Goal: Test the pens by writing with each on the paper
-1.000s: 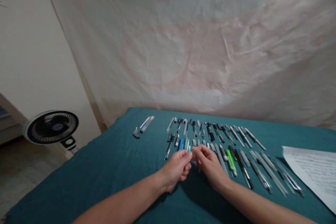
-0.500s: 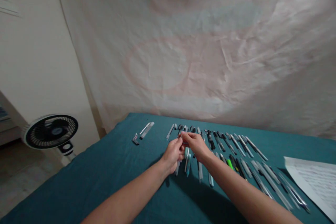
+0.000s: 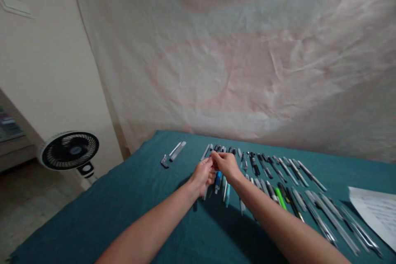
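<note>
Both my hands are stretched out over the far rows of pens on the teal tablecloth point(image 3: 133, 198). My left hand point(image 3: 202, 173) and my right hand point(image 3: 225, 164) meet fingertip to fingertip in a pinch near the back row of pens point(image 3: 235, 152). What they pinch is too small to make out. Below them lie a blue pen point(image 3: 218, 181) and a light teal pen point(image 3: 227, 193). A green pen point(image 3: 281, 198) lies further right in the near row.
A small group of grey pens point(image 3: 176, 152) lies apart at the far left. A printed paper sheet point(image 3: 375, 212) rests at the right edge. A black floor fan point(image 3: 69, 156) stands left of the table. A wrinkled pale sheet point(image 3: 241, 57) hangs behind.
Both hands moved from the near row away from me to the back row, still pinched together. The view shifted slightly to the left.
</note>
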